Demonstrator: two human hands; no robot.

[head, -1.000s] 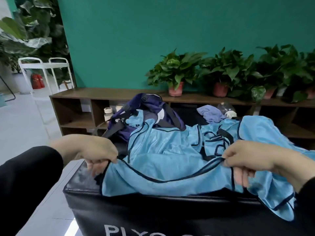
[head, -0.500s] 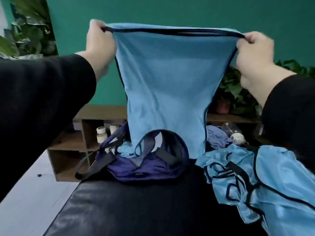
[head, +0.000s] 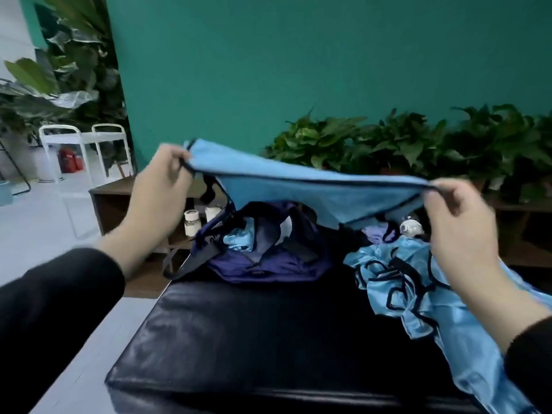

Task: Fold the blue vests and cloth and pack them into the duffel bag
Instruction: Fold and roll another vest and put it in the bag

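Note:
A light blue vest (head: 301,186) with dark trim is stretched in the air above the purple duffel bag (head: 268,261). My left hand (head: 161,186) pinches its left corner and my right hand (head: 457,216) pinches its right corner. The bag stands open at the far end of the black padded box (head: 263,333), with some light blue fabric (head: 239,240) inside it. More shiny blue vests (head: 424,297) lie crumpled on the right side of the box. A lilac cloth (head: 375,233) shows behind them, partly hidden by the held vest.
A wooden shelf unit (head: 119,201) runs behind the box, holding white jars (head: 191,222) and potted plants (head: 388,144) against the green wall. A white metal rack (head: 83,138) and large-leaf plants stand at the far left. A round white object (head: 411,228) sits near the lilac cloth.
I picked the vest up off the box, raised it high so it hung down, and have now lowered it and swung it out nearly flat above the bag.

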